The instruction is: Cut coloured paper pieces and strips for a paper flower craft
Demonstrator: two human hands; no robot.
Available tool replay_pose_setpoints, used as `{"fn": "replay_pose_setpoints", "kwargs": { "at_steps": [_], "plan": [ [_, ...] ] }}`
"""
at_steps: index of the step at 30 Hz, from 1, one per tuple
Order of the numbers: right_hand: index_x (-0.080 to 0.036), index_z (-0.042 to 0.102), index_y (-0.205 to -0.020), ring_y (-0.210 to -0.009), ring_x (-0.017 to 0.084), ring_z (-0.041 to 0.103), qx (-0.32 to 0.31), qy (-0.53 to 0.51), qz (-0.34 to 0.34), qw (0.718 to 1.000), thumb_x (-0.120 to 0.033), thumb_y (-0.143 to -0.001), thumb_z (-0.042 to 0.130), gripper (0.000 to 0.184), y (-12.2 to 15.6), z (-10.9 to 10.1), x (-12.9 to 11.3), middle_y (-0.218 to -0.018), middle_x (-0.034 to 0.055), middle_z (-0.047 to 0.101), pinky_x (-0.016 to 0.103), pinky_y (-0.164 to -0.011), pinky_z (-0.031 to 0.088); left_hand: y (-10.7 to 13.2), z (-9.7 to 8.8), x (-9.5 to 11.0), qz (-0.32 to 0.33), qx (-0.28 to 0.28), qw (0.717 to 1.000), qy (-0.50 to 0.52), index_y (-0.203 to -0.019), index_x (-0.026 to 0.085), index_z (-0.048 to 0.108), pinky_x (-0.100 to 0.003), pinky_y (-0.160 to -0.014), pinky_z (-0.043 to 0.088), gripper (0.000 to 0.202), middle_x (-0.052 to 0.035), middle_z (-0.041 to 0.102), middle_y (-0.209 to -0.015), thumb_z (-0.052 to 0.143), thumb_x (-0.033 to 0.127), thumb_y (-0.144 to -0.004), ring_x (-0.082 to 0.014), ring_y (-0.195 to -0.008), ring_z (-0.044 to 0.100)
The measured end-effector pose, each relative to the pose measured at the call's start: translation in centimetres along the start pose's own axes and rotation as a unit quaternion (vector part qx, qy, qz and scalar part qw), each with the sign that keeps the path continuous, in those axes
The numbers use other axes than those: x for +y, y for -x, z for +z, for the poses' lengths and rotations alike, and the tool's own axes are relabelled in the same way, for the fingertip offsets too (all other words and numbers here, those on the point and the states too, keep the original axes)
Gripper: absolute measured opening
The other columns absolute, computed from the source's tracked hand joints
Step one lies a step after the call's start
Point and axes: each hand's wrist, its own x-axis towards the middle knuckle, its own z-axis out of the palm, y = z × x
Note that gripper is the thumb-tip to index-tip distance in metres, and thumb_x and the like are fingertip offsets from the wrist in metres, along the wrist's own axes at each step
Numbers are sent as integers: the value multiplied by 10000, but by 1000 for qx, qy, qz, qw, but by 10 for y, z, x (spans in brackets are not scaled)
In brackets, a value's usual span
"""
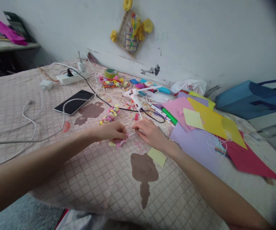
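Low over the table my left hand [114,131] is closed, pinching a white string [133,132] where small pink paper pieces [121,141] bunch under its fingers. To its right, my right hand [149,133] pinches the same thin string, so it stretches between the two hands. A garland of yellow, pink and purple paper bits [110,115] lies just beyond my left hand. Behind the hands rests a white glue gun [135,98] with a black cord. A pale yellow paper piece [157,157] lies below my right wrist.
A tablet [73,102], white cables and a power strip [73,77] are at the left. Green tape [111,73] and another paper garland [114,83] lie at the back. Coloured paper sheets [205,118], a green marker [169,115] and a blue bag [245,97] occupy the right.
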Motion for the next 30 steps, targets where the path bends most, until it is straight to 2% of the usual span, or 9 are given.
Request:
{"fn": "replay_pose_setpoints", "kwargs": {
  "at_steps": [3,6,10,14,17,22,27,30],
  "plan": [
    [-193,546,-940,-932,216,485,-6,4,3,1000,-82,-796,495,189,0,5,6,-927,63,601,363,-813,357,-1,2,-2,12,51,997,-53,-729,138,523,-174,-410,302,212,22,542,-538,574,343,-718,-78,-449,477],
    [-194,541,-942,-931,212,485,-6,-2,8,1000,-75,-784,505,201,1,8,11,-920,56,599,354,-805,360,4,3,-2,41,112,982,-148,-788,145,526,-192,-471,352,213,-7,606,-619,553,347,-728,-110,-529,540],
    [-191,539,-918,-914,206,483,-6,-8,9,1000,-79,-782,515,178,3,11,14,-901,50,597,342,-796,366,17,3,2,64,201,931,-299,-892,142,535,-223,-560,360,215,-43,620,-735,526,305,-752,-136,-620,545],
    [-187,539,-900,-892,199,483,-1,-11,5,1000,-89,-793,502,150,4,13,14,-880,56,588,338,-793,371,25,14,10,104,257,885,-373,-918,145,539,-248,-605,365,171,-72,605,-858,499,236,-778,-153,-683,541],
    [-188,535,-894,-890,193,481,7,-18,8,1000,-101,-808,485,132,5,15,13,-876,56,581,331,-790,374,24,30,18,137,262,870,-395,-895,169,562,-265,-633,380,135,-67,586,-923,465,210,-811,-167,-741,546],
    [-172,529,-869,-901,196,479,1,-18,9,1000,-99,-797,497,108,5,15,12,-897,68,584,332,-795,382,9,52,23,158,210,856,-444,-906,169,582,-291,-675,427,145,-84,563,-990,471,197,-817,-206,-854,551],
    [-168,538,-880,-907,202,484,8,-23,13,1000,-76,-776,510,142,6,16,15,-911,74,586,338,-802,391,-4,59,17,152,212,823,-504,-831,145,587,-302,-632,441,171,-93,575,-951,418,164,-835,-212,-828,558],
    [-174,543,-910,-919,204,490,17,-31,12,999,-82,-782,507,162,7,17,15,-923,73,586,345,-812,394,-2,56,15,175,234,829,-477,-777,146,570,-274,-609,427,161,-68,586,-894,418,149,-830,-180,-781,556]
  ]
}}
